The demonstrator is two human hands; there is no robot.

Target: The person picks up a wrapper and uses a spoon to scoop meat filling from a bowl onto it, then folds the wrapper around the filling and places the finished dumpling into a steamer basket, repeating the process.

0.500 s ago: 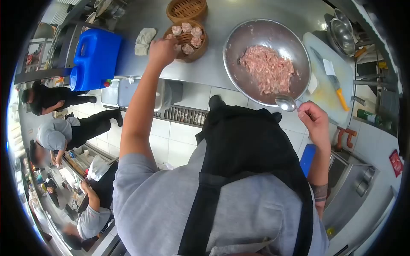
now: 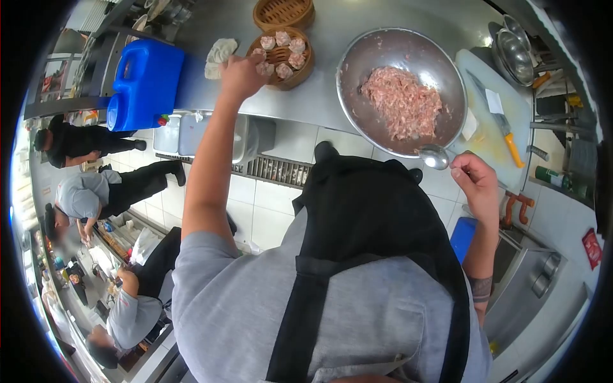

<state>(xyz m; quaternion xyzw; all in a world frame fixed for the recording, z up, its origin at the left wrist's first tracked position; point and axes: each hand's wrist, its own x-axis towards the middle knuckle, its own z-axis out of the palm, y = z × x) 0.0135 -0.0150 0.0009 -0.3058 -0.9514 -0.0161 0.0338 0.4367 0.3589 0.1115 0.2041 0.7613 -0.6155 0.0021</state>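
Head view: on the grey steel worktop (image 2: 319, 102), we see our left grip (image 2: 242, 78) at the round bamboo steamer's (image 2: 299, 77) pinkish open-topped dumplings (image 2: 297, 60); we cannot tell its closure. Our right grip (image 2: 477, 180) pinches the silver metal spoon (image 2: 435, 157) by its handle, at the round steel bowl's (image 2: 352, 71) near rim.

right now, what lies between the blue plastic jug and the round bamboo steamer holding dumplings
The head view shows a crumpled off-white cloth, then the bare left hand at the steamer.

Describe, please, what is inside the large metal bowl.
Pink minced mixture lies inside the metal bowl; the surface directly beneath it is covered and cannot be seen.
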